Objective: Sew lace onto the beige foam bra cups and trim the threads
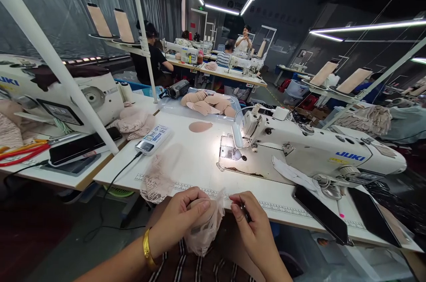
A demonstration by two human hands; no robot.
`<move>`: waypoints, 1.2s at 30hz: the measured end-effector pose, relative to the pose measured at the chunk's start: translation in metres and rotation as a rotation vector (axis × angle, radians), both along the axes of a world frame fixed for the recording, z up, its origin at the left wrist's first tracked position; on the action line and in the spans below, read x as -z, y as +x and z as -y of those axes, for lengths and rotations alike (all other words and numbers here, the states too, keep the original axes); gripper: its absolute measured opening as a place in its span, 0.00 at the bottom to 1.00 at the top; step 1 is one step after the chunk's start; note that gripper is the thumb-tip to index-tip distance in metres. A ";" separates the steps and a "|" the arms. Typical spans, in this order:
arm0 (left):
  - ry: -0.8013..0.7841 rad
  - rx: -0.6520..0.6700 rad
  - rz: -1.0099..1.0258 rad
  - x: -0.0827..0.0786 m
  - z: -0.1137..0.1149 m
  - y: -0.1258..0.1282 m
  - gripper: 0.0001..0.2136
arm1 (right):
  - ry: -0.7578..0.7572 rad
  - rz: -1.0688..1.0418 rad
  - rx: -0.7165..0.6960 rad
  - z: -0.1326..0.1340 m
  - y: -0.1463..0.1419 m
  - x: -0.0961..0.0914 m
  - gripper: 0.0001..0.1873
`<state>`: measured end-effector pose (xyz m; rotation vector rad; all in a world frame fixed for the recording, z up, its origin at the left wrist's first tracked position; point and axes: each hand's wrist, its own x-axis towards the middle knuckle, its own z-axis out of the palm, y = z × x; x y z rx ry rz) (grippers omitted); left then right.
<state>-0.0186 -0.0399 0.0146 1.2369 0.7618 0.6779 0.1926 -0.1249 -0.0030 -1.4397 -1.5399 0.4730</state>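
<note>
My left hand (181, 216) is closed on a sheer beige lace piece (207, 233) with a smooth beige pad folded in it, just off the table's front edge. My right hand (251, 224), to the right of the lace, is pinched shut; a narrow dark thing shows between its fingers, too hidden to name. Another beige lace piece (158, 180) hangs over the table edge left of my hands. Beyond them stands a white sewing machine (299, 140) with its lamp lit. One beige oval pad (200, 127) lies flat on the white table (196, 157).
Several beige pads (208, 102) fill a clear plastic tray (163, 106) at the back. A white device (153, 140) with a cable lies at left. Black phones (321, 213) and white cloth (294, 173) lie at right. A second machine (89, 95) stands left; people work farther back.
</note>
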 end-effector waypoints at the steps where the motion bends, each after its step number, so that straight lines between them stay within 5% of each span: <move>1: -0.001 -0.004 0.004 -0.001 0.000 0.001 0.20 | 0.024 -0.009 0.008 0.002 -0.002 -0.001 0.08; 8: -0.029 0.023 0.048 0.001 0.002 0.002 0.21 | 0.039 -0.032 -0.005 0.002 -0.032 -0.007 0.04; 17: 0.025 0.038 -0.053 -0.003 0.003 -0.001 0.19 | -0.057 -0.204 -0.018 -0.002 -0.030 -0.011 0.12; 25: 0.026 0.128 -0.075 -0.005 0.005 0.003 0.19 | 0.071 0.147 -0.201 0.003 -0.022 -0.015 0.07; 31: -0.029 0.024 -0.014 -0.004 -0.002 -0.008 0.17 | 0.106 0.285 0.116 -0.014 0.030 0.002 0.10; 36: 0.090 0.104 -0.089 -0.008 -0.002 0.000 0.16 | 0.132 0.197 -0.100 -0.003 0.004 -0.021 0.12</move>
